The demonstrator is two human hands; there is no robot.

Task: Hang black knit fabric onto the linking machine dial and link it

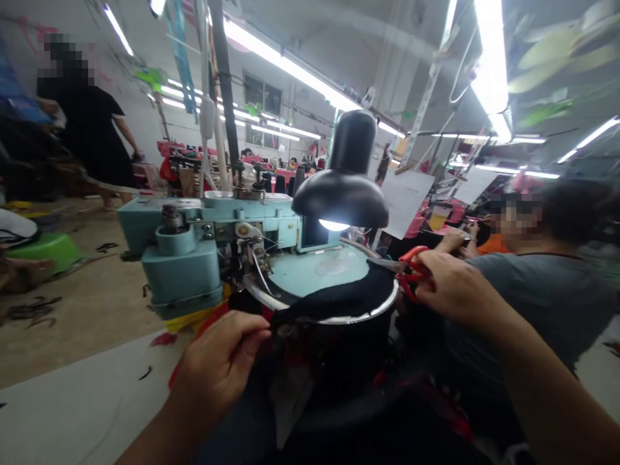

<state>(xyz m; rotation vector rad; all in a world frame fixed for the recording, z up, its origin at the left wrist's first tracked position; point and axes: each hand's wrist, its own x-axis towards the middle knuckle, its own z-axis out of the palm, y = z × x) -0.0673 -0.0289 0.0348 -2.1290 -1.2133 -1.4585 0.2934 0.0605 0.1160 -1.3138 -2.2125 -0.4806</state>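
Black fabric (343, 298) drapes over the near part of a round metal ring on a teal machine (181, 268). My left hand (220, 358) pinches the fabric's left end at the ring's front edge. On the right, my right hand (443, 284) grips red-handled scissors (411, 268), whose blades point left over the fabric near the ring's right side. A black lamp (341, 194) shines down on the machine's flat teal plate (320, 265).
A person in a grey shirt (537, 303) sits close on the right. Another in black (97, 129) stands far left. A white table surface (82, 400) lies at lower left, with a green stool (53, 252) beyond.
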